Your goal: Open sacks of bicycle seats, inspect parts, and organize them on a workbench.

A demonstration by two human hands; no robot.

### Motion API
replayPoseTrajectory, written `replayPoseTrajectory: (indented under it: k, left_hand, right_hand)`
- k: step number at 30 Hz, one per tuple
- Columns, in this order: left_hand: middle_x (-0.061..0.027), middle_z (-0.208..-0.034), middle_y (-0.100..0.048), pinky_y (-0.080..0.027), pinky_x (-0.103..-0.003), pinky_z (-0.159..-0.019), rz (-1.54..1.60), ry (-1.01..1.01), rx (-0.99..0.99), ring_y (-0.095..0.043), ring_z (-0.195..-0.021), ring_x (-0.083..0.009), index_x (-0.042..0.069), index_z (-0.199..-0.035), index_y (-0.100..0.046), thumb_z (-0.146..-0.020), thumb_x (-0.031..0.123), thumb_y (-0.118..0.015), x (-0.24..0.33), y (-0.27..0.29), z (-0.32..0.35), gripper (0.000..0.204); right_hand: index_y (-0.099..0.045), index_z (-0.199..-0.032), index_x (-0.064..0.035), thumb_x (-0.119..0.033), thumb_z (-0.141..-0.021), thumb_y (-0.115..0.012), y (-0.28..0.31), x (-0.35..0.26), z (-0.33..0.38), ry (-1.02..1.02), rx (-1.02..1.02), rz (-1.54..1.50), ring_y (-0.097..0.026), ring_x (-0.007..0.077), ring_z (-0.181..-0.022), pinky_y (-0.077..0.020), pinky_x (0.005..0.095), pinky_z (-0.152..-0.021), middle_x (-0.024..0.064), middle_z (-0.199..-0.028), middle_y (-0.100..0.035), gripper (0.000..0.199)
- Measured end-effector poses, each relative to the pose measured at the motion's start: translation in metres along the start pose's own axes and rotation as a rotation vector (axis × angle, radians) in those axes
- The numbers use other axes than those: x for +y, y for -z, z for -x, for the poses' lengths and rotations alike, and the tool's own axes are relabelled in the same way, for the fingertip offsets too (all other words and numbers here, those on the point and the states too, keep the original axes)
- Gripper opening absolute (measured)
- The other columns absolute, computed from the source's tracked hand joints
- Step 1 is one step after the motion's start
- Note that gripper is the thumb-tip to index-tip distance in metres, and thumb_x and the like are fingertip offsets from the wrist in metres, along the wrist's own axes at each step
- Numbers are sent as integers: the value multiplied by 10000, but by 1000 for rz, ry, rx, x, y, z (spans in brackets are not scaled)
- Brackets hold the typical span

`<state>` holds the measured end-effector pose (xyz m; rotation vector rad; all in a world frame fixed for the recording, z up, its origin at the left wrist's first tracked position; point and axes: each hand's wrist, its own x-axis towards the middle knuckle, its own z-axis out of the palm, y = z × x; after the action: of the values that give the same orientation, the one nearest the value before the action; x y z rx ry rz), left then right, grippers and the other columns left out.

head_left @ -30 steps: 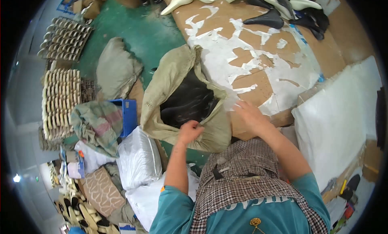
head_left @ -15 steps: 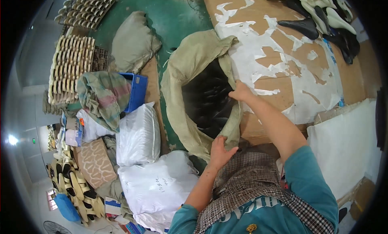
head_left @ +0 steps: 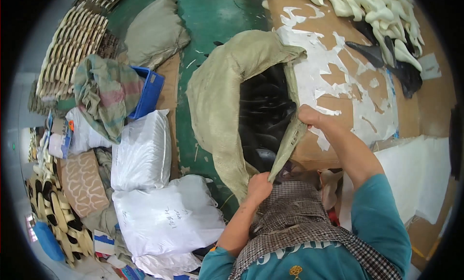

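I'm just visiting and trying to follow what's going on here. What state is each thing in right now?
Woven sack: mouth held open, full of black pieces.
Left hand: gripping the sack's near rim.
Right hand: gripping the rim's right side.
White bags: closed, lying on the floor.
Blue crate: partly draped with cloth.

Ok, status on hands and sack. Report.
Left hand and right hand both grip the sack rim. Sack open, black pieces inside. Nothing blocking.

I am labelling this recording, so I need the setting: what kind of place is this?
Probably a shoe-parts workshop. A sack held open by both hands is full of black soles, pale moulded pieces are heaped on the worn table, and stacked insoles lie beside.
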<state>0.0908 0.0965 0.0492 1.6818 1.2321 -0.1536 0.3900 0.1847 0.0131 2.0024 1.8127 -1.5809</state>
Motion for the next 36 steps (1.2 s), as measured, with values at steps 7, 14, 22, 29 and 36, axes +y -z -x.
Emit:
replayPoseTrajectory:
  k: [7,14,22,29,36]
  left_hand:
    - [-92,-809,-638,-446,-295,-652,643,160,260,-585,-719,-194,1,-952,-643,-734,-24,-462,-11,19,68,283]
    - [-30,-849,-639,-442,-225,-682,1060,224,608,-566,-743,-100,-27,-953,-647,-750,-86,-426,32,34,111,306]
    - [-146,-757,-642,-454,-294,-648,503,71,525,-607,-700,-183,34,-907,-651,-701,-7,-482,59,-12,137,270]
    - [-149,-840,-647,-464,-312,-669,293,-37,5,-606,-722,-215,11,-1002,-608,-721,123,-604,109,-35,84,302]
    - [-256,-1183,-457,-344,-399,-952,-113,127,965,-429,-1133,-353,-61,-1139,-464,-666,148,-672,14,18,34,557]
  right_hand:
    - [-573,-866,87,-62,-730,-461,-64,-9,74,-147,271,-613,-546,217,-462,-435,350,-388,155,-617,-558,231]
    - [-587,-899,22,-78,-767,-450,-23,-89,186,51,188,-650,-511,129,-513,-412,270,-437,31,-725,-575,215]
    - [-571,-832,33,-44,-743,-422,9,-46,237,-31,75,-814,-453,94,-438,-347,226,-379,37,-619,-534,190]
    - [-593,-724,69,-36,-710,-392,30,112,253,-273,240,-358,-544,189,-453,-460,308,-407,98,-579,-556,227]
    - [-597,-718,84,-63,-660,-437,-17,226,202,-473,411,-130,-592,411,-641,-484,437,-661,313,-727,-567,226]
